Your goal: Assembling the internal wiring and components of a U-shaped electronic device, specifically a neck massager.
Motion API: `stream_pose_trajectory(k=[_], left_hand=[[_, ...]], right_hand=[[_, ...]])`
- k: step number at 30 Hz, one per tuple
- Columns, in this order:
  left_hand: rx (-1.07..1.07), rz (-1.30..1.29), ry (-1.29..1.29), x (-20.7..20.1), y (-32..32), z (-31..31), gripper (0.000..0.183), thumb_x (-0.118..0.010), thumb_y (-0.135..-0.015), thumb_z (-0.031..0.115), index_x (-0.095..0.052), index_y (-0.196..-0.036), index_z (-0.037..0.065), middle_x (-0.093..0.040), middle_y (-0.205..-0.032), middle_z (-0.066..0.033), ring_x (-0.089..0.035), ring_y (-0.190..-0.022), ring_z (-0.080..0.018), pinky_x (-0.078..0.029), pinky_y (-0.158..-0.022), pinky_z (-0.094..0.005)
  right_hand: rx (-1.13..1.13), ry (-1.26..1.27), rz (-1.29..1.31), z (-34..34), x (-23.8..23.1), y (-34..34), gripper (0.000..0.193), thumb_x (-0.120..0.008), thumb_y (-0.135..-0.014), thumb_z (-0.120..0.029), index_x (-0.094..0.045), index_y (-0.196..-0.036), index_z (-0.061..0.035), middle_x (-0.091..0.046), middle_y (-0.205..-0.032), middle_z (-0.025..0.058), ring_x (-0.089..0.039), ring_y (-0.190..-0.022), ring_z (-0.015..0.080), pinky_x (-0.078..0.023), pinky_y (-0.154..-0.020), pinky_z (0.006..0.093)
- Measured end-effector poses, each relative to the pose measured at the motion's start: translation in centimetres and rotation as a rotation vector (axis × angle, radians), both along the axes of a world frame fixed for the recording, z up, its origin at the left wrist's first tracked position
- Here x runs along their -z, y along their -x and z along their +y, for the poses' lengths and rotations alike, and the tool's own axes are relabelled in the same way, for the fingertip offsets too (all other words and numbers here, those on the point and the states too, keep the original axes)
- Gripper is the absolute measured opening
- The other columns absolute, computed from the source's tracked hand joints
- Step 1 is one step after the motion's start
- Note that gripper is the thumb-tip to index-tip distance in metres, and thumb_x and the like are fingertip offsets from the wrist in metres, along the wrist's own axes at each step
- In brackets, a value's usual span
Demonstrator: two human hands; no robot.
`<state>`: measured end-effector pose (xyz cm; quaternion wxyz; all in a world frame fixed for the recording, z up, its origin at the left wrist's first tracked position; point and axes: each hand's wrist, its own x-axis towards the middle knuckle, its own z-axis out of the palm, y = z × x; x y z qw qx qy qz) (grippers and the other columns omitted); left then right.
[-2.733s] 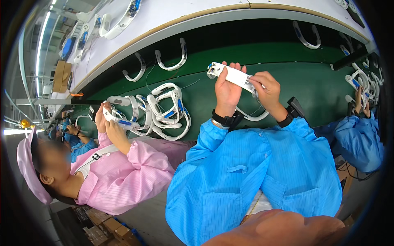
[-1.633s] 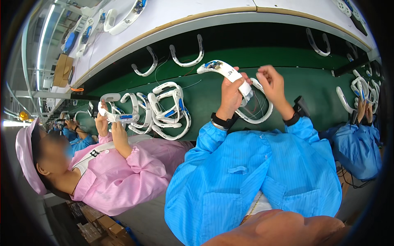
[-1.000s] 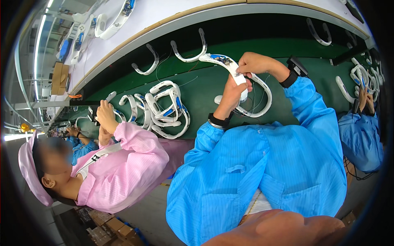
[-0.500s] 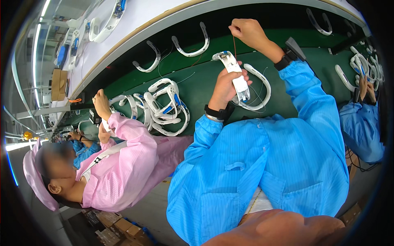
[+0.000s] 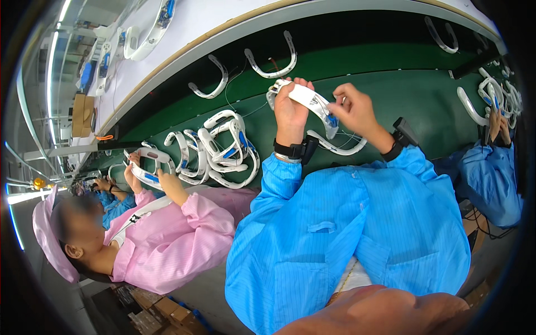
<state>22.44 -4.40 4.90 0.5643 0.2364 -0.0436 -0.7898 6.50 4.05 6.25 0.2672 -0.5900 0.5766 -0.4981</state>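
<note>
My left hand is closed around a curved white plastic housing, held up and tilted above the green bench. The housing's lower right end is open and shows blue and metallic parts. Beside that end is my right hand, its fingers curled in and its thumb close to the blue part. Whatever lies between those fingertips is too small to make out. Below both hands a white curved band lies on the bench, partly hidden by my sleeve, with thin wires near it.
A pile of white U-shaped bands lies to the left, near a co-worker in pink handling another one. Further bands rest at the back under a white shelf. At the right, a person in blue works beside more bands.
My right hand has come down from high up, where it pulled a thin reddish wire, to the housing's end. My left hand has raised and turned the housing. The co-worker now holds a band.
</note>
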Motion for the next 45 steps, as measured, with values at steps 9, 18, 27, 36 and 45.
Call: stream_pose_trajectory(k=[9,18,27,36,45], left_hand=[[-0.111,-0.127,0.053,-0.4,1.7,1.1,0.035,-0.055,-0.084,0.0,-0.04,-0.115,0.006,-0.051,-0.105,-0.0133,-0.054,-0.098,-0.026,-0.045,-0.094,-0.0474],[0.018,-0.114,0.002,-0.9,0.4,0.7,0.027,-0.053,-0.083,-0.002,-0.045,-0.107,0.005,-0.052,-0.1,-0.0114,-0.056,-0.095,-0.0262,-0.047,-0.092,-0.0488],[0.219,-0.025,-0.017,0.6,1.5,2.4,0.028,-0.054,-0.081,-0.001,-0.049,-0.108,0.006,-0.055,-0.097,-0.0115,-0.057,-0.092,-0.0265,-0.048,-0.088,-0.0488],[0.417,-0.133,0.08,0.0,3.1,3.9,0.032,-0.057,-0.083,0.003,-0.049,-0.113,0.003,-0.056,-0.097,-0.0134,-0.059,-0.094,-0.0287,-0.049,-0.089,-0.0522],[0.16,0.1,0.175,-1.0,-0.9,0.0,0.017,-0.058,-0.083,0.008,-0.054,-0.099,0.003,-0.056,-0.082,-0.0082,-0.057,-0.077,-0.0216,-0.05,-0.076,-0.0394]], right_hand=[[0.032,0.057,0.243,-1.3,0.5,-1.1,0.041,-0.068,-0.073,-0.009,-0.052,-0.11,-0.0009,-0.059,-0.076,0.0117,-0.06,-0.063,0.0279,-0.047,-0.057,0.0382],[-0.306,-0.02,-0.025,-3.6,1.3,0.8,0.041,-0.075,-0.07,-0.006,-0.06,-0.108,-0.0051,-0.055,-0.065,0.0031,-0.053,-0.056,0.0106,-0.042,-0.052,0.0279],[-0.295,-0.445,-0.472,-8.5,-1.2,1.6,0.037,-0.064,-0.085,-0.032,-0.064,-0.099,0.0025,-0.062,-0.073,0.0031,-0.046,-0.049,0.0063,-0.031,-0.039,0.022],[-0.21,-0.375,-0.487,-15.0,2.4,1.0,0.017,-0.068,-0.081,-0.015,-0.066,-0.074,-0.0004,-0.058,-0.059,0.0031,-0.046,-0.044,0.0078,-0.032,-0.038,0.0223],[0.037,-0.454,-0.098,-5.7,4.2,8.5,0.05,-0.055,-0.091,-0.047,-0.058,-0.069,-0.0025,-0.054,-0.053,0.0044,-0.051,-0.042,0.0132,-0.036,-0.037,0.0242]])
